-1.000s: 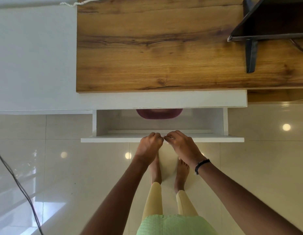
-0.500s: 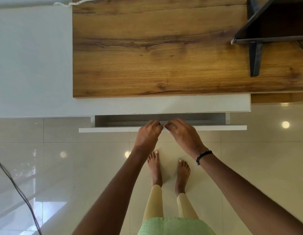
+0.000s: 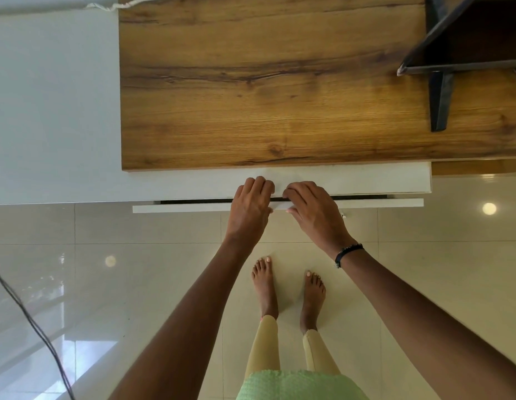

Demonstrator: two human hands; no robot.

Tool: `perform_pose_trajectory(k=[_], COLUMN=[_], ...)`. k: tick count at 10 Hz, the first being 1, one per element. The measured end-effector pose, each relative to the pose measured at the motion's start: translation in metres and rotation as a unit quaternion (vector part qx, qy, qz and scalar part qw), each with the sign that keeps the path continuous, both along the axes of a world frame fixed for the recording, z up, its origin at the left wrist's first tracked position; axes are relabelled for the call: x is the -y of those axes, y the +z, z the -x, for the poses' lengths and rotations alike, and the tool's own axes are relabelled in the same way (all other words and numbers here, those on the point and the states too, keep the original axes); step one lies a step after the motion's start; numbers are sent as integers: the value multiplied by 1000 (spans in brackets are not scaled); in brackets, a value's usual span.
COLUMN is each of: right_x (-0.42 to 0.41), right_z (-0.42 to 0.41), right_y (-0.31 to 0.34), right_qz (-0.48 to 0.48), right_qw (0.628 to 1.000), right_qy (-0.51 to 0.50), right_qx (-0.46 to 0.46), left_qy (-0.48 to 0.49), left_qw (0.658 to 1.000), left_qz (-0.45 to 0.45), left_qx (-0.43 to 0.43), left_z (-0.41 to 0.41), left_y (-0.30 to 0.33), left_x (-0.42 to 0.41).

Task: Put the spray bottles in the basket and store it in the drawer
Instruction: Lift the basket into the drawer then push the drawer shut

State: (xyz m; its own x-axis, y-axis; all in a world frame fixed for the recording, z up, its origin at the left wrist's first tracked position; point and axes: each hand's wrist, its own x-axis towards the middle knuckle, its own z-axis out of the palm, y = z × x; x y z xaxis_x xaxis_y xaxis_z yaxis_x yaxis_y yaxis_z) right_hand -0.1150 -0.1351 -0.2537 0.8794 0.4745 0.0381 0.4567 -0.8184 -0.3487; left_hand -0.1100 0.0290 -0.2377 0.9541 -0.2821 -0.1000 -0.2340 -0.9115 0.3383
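Observation:
The white drawer front (image 3: 181, 208) stands almost flush with the cabinet, leaving only a thin dark gap behind it. My left hand (image 3: 251, 206) lies on its top edge near the middle, fingers curled over onto the white cabinet lip (image 3: 366, 180). My right hand (image 3: 316, 213), with a black wrist band, grips the same edge just to the right, thumb on the front face. The basket and the spray bottles are hidden inside the drawer.
A wooden top (image 3: 265, 96) covers the cabinet, with a black stand (image 3: 441, 96) at the far right. A white cord (image 3: 118, 5) lies at the top left. A dark cable (image 3: 34, 324) crosses the glossy tiled floor on the left. My bare feet (image 3: 288, 287) stand below the drawer.
The drawer has slid inward from well open to nearly shut, and the dark red basket inside has gone out of sight. Both hands moved forward with the drawer front.

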Motion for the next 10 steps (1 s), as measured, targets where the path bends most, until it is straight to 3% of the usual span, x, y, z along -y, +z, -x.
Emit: perform_pose_trajectory(k=[10], right_x=[-8], right_z=[-16], right_y=[-6], right_qz=[-17], right_qw=[999], right_qy=[-11], right_qx=[31], left_qy=[-8], left_qw=[1000], left_qz=[-8], left_qx=[16], left_z=[-16], left_y=[-9], left_x=[2])
